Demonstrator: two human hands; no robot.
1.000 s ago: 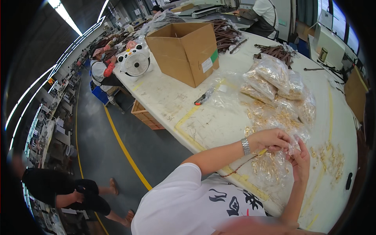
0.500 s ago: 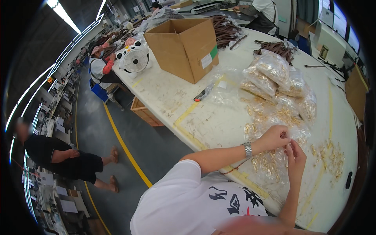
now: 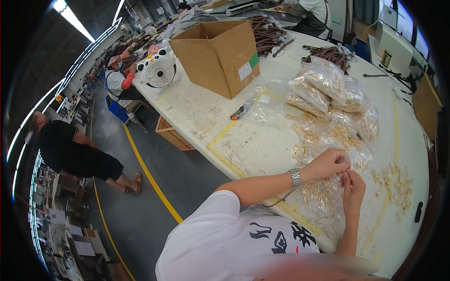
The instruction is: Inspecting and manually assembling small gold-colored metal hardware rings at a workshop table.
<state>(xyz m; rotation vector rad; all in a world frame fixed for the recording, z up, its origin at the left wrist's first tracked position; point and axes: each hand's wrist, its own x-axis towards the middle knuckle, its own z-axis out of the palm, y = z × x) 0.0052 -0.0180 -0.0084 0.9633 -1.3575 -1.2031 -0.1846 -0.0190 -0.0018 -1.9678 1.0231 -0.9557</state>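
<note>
Above the table's front part, my left hand [image 3: 329, 164], with a metal watch at its wrist, meets my right hand [image 3: 353, 185] fingertip to fingertip. Both are closed in a pinch; whatever sits between the fingers is too small to make out. Beneath them lies clear plastic with gold-coloured metal clasps [image 3: 313, 193] on it. Just beyond, filled clear bags [image 3: 323, 86] of gold-coloured pieces are piled up. A loose scatter of gold clasps [image 3: 396, 185] lies right of my right hand.
A red-and-grey utility knife [image 3: 242, 110] lies beside crumpled clear plastic. Farther back stand an open cardboard box [image 3: 220, 61] and a white fan [image 3: 159, 72]. Bundles of brown straps [image 3: 330, 58] lie behind the bags. A person in black [image 3: 77, 150] stands on the floor at left.
My hands stay pinched together in nearly the same place. The person in black at left has turned away and shifted position.
</note>
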